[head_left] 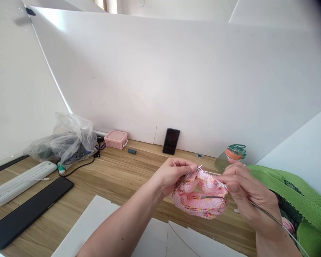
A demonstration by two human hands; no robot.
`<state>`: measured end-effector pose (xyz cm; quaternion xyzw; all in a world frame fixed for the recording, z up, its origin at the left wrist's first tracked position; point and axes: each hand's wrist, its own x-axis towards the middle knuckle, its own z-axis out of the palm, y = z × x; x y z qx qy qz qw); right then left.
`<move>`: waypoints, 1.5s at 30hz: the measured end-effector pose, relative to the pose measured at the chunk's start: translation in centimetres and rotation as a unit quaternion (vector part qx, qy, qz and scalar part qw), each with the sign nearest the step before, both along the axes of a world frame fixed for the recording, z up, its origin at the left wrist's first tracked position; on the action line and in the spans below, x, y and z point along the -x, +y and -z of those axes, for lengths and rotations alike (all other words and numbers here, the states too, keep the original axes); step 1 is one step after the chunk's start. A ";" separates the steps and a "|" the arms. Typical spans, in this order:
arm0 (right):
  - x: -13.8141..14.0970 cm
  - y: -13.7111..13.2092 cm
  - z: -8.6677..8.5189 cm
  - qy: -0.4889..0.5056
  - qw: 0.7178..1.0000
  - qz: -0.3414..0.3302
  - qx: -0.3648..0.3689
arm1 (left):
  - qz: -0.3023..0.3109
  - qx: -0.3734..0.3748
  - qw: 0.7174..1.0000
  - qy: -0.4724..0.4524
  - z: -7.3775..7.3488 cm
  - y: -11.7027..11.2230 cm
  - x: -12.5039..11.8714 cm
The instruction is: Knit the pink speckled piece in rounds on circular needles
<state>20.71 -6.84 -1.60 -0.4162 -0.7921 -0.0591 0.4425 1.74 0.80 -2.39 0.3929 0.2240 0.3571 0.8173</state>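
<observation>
A pink knitted piece [200,205] with yellow and magenta flecks hangs in a ring between my hands, above the wooden desk. My left hand [176,175] pinches its upper left edge, close to where two needle tips [199,167] cross. On the other side my right hand [243,189] is closed round a metal knitting needle [264,212], whose long shaft runs out behind the hand toward the lower right. White stitches sit on the needle beside my right fingers. Another grey needle [212,196] lies across the opening of the ring.
A phone [171,141] leans against the white partition [149,78]. Left are a pink box [116,139], a plastic bag [69,139], a power strip [21,182] and a dark flat slab [29,212]. A bottle [231,157] and green bag [280,178] stand right; white sheets [155,235] lie in front.
</observation>
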 end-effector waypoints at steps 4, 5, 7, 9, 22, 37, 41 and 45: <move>-0.5 -0.4 -0.3 -0.006 0.999 -0.001 0.042 | -0.006 0.005 1.000 -0.003 -0.2 0.3 0.2; -0.6 -0.5 -0.4 -0.017 0.999 0.010 0.044 | -0.010 0.009 1.000 -0.003 -0.3 0.3 0.2; -0.5 -0.5 -0.4 -0.043 0.998 0.034 0.041 | -0.020 0.018 1.000 -0.004 -0.3 0.2 0.2; -0.3 -0.4 -0.4 -0.063 0.997 0.050 0.023 | -0.020 0.021 1.000 -0.004 -0.2 0.1 0.0; -0.3 -0.6 -0.4 0.045 0.999 -0.007 0.028 | -0.017 -0.030 0.999 0.006 0.0 0.0 0.1; 0.6 0.3 0.6 -0.109 0.989 0.096 -0.027 | -0.003 -0.076 0.996 0.040 0.6 -1.4 -1.1; 0.6 0.6 1.2 -0.173 0.975 0.044 0.131 | 0.042 -0.138 0.989 0.040 1.5 -1.7 -1.6; 1.1 0.8 0.9 -0.137 0.989 0.053 -0.026 | 0.040 -0.144 0.987 0.054 1.1 -1.3 -1.2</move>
